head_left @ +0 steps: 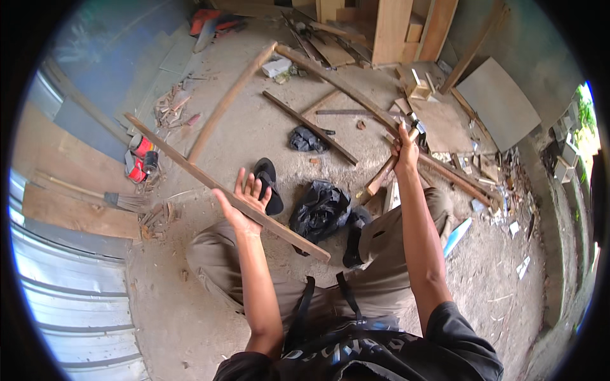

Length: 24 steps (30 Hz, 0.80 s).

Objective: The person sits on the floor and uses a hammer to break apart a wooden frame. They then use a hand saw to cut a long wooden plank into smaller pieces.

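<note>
Mid-frame, the spread left hand [243, 219] is touching a long brown wooden stick [289, 236]; the right hand [406, 152] is gripping a metal-headed hammer [419, 126].

Black T-shirt [394, 352], 6 o'clock — pale lettering and blue patches printed across the front; short black sleeves [460, 336] toward 5 and 7 o'clock. Brownish-grey trousers [216, 254], two dark straps [347, 295] hanging at the waist. Dark footwear [352, 251], near 5 o'clock — left hand [241, 223] and right hand [405, 155] bare.
</note>
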### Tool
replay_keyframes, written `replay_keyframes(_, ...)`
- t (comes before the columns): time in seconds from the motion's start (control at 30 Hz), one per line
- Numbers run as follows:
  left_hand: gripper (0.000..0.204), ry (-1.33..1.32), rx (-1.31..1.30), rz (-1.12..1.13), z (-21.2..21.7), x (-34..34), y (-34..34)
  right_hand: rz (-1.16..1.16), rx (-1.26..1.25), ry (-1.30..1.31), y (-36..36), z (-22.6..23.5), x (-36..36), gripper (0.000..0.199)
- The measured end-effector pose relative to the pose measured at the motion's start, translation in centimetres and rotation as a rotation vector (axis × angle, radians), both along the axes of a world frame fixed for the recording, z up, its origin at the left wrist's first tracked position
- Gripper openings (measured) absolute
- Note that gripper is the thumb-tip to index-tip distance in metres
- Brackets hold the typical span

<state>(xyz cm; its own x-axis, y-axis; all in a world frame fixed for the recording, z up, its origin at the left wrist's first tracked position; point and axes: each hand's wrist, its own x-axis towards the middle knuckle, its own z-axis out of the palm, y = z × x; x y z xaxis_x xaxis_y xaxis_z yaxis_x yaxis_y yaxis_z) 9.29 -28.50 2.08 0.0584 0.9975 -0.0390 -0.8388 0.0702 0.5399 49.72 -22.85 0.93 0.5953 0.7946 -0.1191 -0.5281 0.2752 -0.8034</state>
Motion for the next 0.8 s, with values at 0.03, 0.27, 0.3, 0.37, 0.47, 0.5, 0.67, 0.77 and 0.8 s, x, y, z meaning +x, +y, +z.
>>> replay_keyframes(0.03, 0.064, 0.031, -0.095, 0.051, -2.1, -0.1, 0.2, -0.006, -0.06, -0.043, -1.0, -1.3, -0.3, 0.027)
replay_keyframes(0.27, 0.03, 0.47, -0.587, 0.199, -12.5, -1.9, 3.9, -0.004, -0.27, 0.046, -6.6, -12.2, -1.0, 0.033)
replay_keyframes(0.3, 0.032, 0.478, -0.617, 0.169, -12.9, -2.0, 4.3, 0.002, -0.273, 0.065, -7.0, -13.3, -0.5, 0.033)
replay_keyframes(0.37, 0.039, 0.505, -0.583, 0.155, -12.7, -1.3, 5.4, 0.022, -0.286, 0.085, -7.5, -15.1, 0.5, 0.033)
replay_keyframes(0.47, 0.04, 0.607, -0.504, 0.198, -8.5, 0.4, 7.6, -0.069, -0.541, -0.184, -5.2, -15.2, 1.5, 0.045)
replay_keyframes(0.5, 0.039, 0.661, -0.49, 0.227, -7.0, 0.8, 8.0, -0.03, -0.542, -0.369, -4.5, -15.6, 2.5, 0.049)
replay_keyframes(0.67, 0.031, 0.867, -0.106, 0.474, 0.4, 5.7, 7.8, -0.018, -0.743, -0.356, -1.5, -21.3, 7.8, 0.028)
replay_keyframes(0.77, 0.031, 0.95, 0.078, 0.582, 2.3, 4.2, 8.5, 0.087, -1.0, -0.52, -1.2, -23.1, 3.8, 0.024)
replay_keyframes(0.8, 0.031, 0.962, 0.11, 0.614, 3.4, 4.2, 8.4, 0.075, -1.065, -0.662, -1.7, -22.9, 2.8, 0.026)
